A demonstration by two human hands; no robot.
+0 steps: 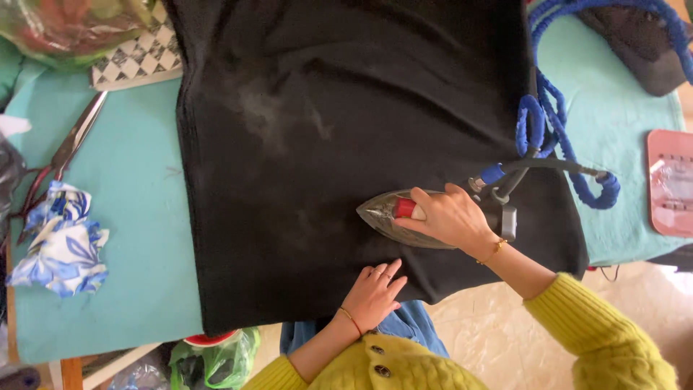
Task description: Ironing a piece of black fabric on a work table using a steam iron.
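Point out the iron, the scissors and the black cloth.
iron [382,214]: head view, on its metal nose.
scissors [68,148]: head view, on the blades.
black cloth [325,94]: head view, on its flat middle.

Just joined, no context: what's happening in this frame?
A person in a yellow sweater is pressing a black garment spread over a teal table. The right hand grips a steam iron resting on the cloth; the left hand lies flat on the fabric near the hem. Scissors lie off to the side.
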